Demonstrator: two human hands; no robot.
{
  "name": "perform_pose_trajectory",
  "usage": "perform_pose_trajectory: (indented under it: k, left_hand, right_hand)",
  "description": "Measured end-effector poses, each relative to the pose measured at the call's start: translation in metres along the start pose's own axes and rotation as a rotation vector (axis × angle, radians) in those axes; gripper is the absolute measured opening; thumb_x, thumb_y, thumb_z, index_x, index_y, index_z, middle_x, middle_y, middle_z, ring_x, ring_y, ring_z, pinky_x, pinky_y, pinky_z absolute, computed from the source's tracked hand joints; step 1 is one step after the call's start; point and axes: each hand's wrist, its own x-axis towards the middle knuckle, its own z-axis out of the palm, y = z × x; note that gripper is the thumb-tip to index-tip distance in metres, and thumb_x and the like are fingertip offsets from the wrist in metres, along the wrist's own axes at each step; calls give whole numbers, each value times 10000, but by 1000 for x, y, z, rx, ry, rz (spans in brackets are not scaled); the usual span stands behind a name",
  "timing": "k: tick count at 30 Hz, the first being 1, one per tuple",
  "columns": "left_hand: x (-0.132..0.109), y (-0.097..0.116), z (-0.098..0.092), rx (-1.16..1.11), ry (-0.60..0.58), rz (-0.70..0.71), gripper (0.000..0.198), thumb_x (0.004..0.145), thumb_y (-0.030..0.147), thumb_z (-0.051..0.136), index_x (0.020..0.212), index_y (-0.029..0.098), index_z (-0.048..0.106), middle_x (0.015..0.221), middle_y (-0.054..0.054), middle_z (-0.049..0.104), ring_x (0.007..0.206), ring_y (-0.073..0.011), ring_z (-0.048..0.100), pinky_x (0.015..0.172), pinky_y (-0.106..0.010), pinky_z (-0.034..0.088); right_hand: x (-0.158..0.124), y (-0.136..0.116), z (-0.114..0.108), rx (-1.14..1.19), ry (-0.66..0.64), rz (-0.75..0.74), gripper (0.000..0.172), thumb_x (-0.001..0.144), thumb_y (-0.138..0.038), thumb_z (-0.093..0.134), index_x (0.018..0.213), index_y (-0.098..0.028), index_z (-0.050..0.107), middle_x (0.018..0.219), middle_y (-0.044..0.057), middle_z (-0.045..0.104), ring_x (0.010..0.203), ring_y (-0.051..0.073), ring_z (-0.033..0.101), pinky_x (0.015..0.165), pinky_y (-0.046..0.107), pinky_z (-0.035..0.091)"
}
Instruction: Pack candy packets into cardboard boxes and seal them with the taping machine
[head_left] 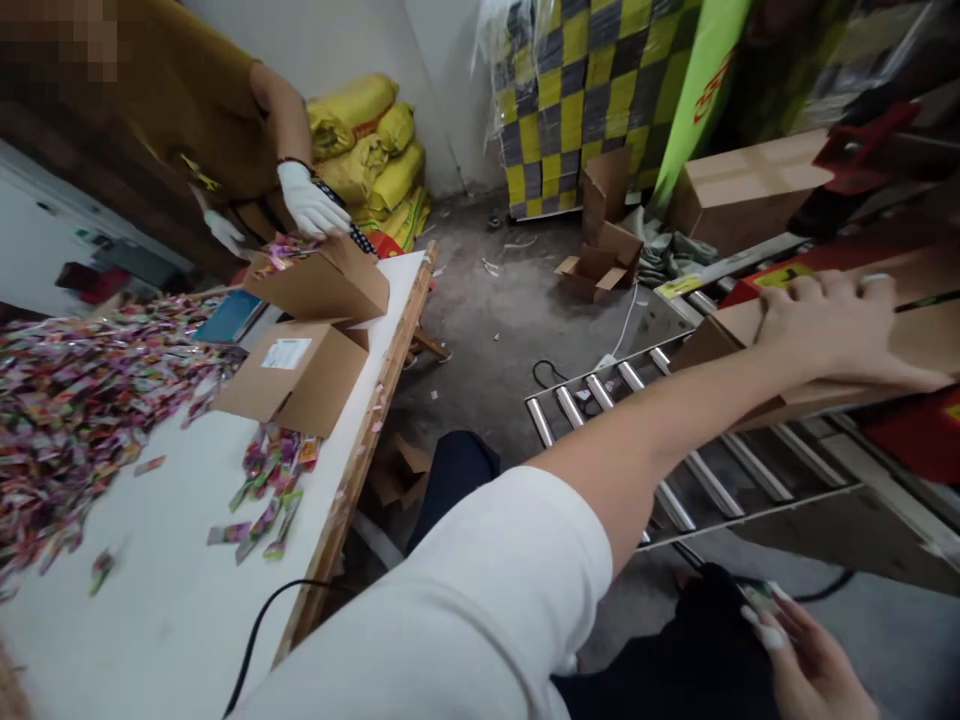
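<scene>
Left hand (829,325) is spreading loosely open, palm down, pressing the carton (739,325) beneath it, which is sitting on rollers (712,485). Probably stiff walls, bendy flaps, weight unclear; grip opposite sides. Right hand (814,660) is curling nearer the body; contents unclear.

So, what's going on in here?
Someone's left hand rests on a cardboard box on a roller conveyor. The right hand is lower down, too blurred to tell what it may hold. Over at the table, a co-worker's gloved hand is at an open box, and small wrapped packets lie heaped and scattered.
</scene>
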Motion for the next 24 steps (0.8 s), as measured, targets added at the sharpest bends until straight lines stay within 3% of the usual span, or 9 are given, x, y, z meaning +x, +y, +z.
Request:
perform_pose_trajectory:
  k: [4,7,10,13,16,20,22,24]
  left_hand:
    - [-10,7,-15,7,-47,98,1017,747,806,705,1454,100,518,1521,-257,500,1395,-370,500,1093,-608,343]
    - [-30,-8,-30,14,-57,145,971,759,633,763,1510,85,482,1535,-231,508,1428,-370,468,1147,-543,368]
    - [-35,-29,-22,-42,-31,161,1079,740,632,706,1562,11,387,1603,-263,413,1495,-435,349,1163,-645,300]
    - [-26,-35,-11,-33,22,118,1123,704,745,619,1558,48,399,1577,-205,463,1437,-377,403,1136,-645,294]
    - [-11,-21,-8,-15,71,105,1109,697,780,614,1496,26,460,1515,-213,514,1365,-343,459,1093,-607,323]
    - [9,17,-5,-90,128,47,996,793,798,580,1388,1,527,1442,-250,546,1353,-378,474,1113,-580,328]
    - [-6,28,2,-190,174,71,813,872,672,609,1378,42,519,1446,-246,523,1394,-358,438,1176,-542,308]
    - [-49,21,12,-287,200,146,648,908,512,625,1374,84,484,1460,-238,492,1432,-320,411,1221,-513,291]
  right_hand:
    - [-13,-43,9,72,56,-115,528,696,-631,625,1082,-274,663,1080,156,757,1051,376,743,924,514,597]
    - [-33,-54,31,147,-39,-226,604,759,-613,609,1193,-195,653,1104,153,759,1018,311,749,943,467,599]
    - [-40,-42,47,199,-106,-231,587,825,-576,598,1250,-175,659,1077,140,770,1007,276,754,929,420,608]
    - [-37,-21,48,219,-49,-179,560,855,-554,588,1260,-177,676,1051,130,777,995,265,756,903,393,615]
    - [-30,-5,38,215,26,-153,537,860,-542,593,1239,-175,694,1060,129,777,962,255,755,896,386,615]
    - [-21,0,24,262,94,-204,516,868,-518,595,1245,-180,694,1088,133,777,978,253,752,904,393,613]
    - [-23,3,19,269,132,-201,516,864,-518,589,1242,-184,696,1103,133,778,1001,256,751,917,400,610]
    - [-31,11,18,252,153,-156,509,842,-531,591,1204,-193,707,1087,126,783,999,261,755,921,412,609]
